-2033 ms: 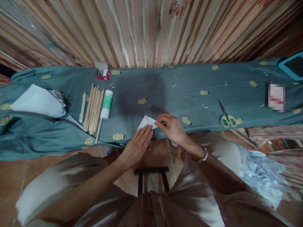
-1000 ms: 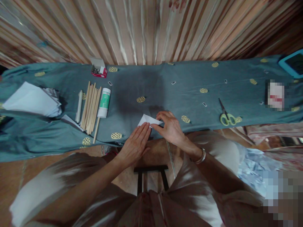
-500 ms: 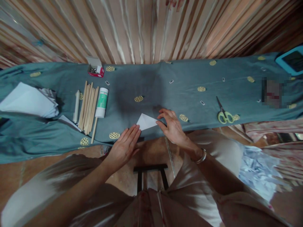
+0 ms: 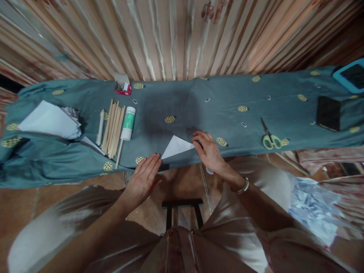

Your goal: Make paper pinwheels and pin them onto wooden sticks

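A small folded piece of white paper (image 4: 176,146), triangular in outline, lies near the front edge of the cloth-covered table. My left hand (image 4: 144,175) rests flat at its left corner, fingers stretched out side by side. At the opposite corner, the thumb and forefinger of my right hand (image 4: 209,151) pinch the paper's tip. To the left lie a glue stick (image 4: 129,123) with a green and white label and a row of thin wooden sticks (image 4: 113,129).
A stack of white paper (image 4: 49,119) and a white rolled stick (image 4: 100,127) lie left. An open red box (image 4: 123,88) of small metal pieces stands behind. Green-handled scissors (image 4: 270,139), a dark flat object (image 4: 328,113) and a blue-framed device (image 4: 351,76) are right. Crumpled paper (image 4: 314,204) sits low right.
My left hand has slid left and slightly down along the paper, so more of its left side shows. The right hand still holds the right tip. The camera view has shifted slightly.
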Demonstrator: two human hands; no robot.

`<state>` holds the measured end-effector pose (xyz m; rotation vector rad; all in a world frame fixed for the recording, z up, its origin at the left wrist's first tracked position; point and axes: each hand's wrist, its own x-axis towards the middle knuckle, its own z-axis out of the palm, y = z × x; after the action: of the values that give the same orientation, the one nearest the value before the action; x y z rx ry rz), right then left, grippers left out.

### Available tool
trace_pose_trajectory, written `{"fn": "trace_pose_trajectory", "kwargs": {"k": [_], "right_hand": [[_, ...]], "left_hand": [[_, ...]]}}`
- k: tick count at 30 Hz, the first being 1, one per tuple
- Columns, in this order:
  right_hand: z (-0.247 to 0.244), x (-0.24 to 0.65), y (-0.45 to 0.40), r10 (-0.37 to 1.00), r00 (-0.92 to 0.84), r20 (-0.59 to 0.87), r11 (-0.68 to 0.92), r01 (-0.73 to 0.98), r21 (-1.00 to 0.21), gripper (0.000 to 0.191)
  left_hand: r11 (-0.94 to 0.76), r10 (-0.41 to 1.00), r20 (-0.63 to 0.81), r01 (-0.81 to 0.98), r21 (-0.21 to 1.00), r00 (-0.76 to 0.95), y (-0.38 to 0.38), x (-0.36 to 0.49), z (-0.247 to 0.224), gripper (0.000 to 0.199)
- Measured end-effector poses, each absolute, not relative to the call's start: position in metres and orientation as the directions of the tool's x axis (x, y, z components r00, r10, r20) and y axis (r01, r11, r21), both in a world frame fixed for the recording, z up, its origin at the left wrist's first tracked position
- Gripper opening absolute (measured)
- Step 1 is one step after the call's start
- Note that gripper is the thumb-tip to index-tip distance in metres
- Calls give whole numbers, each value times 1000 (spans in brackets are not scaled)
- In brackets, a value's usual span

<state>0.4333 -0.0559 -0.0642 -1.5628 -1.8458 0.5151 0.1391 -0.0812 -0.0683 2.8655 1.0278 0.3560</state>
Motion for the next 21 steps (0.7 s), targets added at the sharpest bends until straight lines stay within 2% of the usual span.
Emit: {"fn": "trace_pose_trajectory", "kwargs": {"k": [4,7,11,14,17,21], "right_hand": [[-60,428,-51,976,-119,181,214,652,-728,20],[-58,424,-47,977,-172,128,207,603,-770,12],[-52,420,-44,976,-172,135,208,534,-820,12],[-44,416,-41,974,-154,168,224,511,-830,14],[-37,412,-36,966,-142,216,258,485,-835,16],[-33,408,-28,951,-123,284,308,450,-838,18]], "left_hand": [[-746,664,200,625,229,720,-77,140,-64,51],[-657,738,179,631,413,651,-72,145,-56,47],[-310,915,64,595,741,397,-56,161,-44,54],[-50,947,-76,378,924,311,-35,175,-36,70],[148,917,-206,187,971,341,-14,183,-30,69],[305,891,-339,155,940,303,1,190,-25,60]]}}
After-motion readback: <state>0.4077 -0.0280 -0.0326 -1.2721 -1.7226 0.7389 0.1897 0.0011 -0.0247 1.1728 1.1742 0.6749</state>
